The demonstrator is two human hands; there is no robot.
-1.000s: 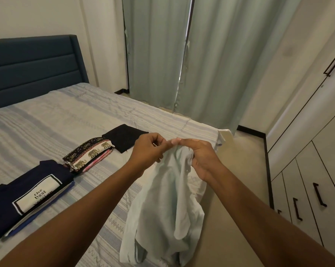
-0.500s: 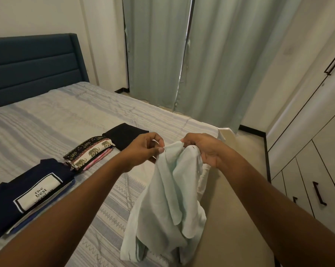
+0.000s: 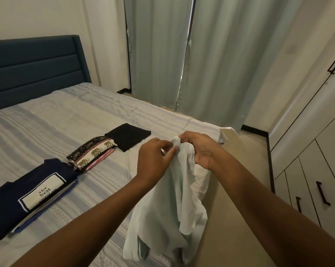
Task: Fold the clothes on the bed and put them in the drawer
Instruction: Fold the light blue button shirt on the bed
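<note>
A pale mint garment (image 3: 168, 205) hangs crumpled over the bed's near right corner, held up at its top edge by both hands. My left hand (image 3: 153, 158) pinches the cloth on the left. My right hand (image 3: 199, 147) grips it on the right, close beside the left. Folded clothes lie in a row on the striped bed (image 3: 56, 124): a navy shirt with a white label (image 3: 31, 195), an elephant-print piece (image 3: 91, 151) and a black piece (image 3: 128, 135). The drawers (image 3: 317, 185) with black handles are at the right.
A blue headboard (image 3: 31, 68) stands at the back left. Pale green curtains (image 3: 191, 60) hang behind the bed. A tall wardrobe door (image 3: 317, 93) rises above the drawers. A strip of beige floor (image 3: 245, 157) runs between bed and wardrobe.
My hands have shifted along the garment's top edge and stay close together. The hanging cloth has swung and re-draped slightly.
</note>
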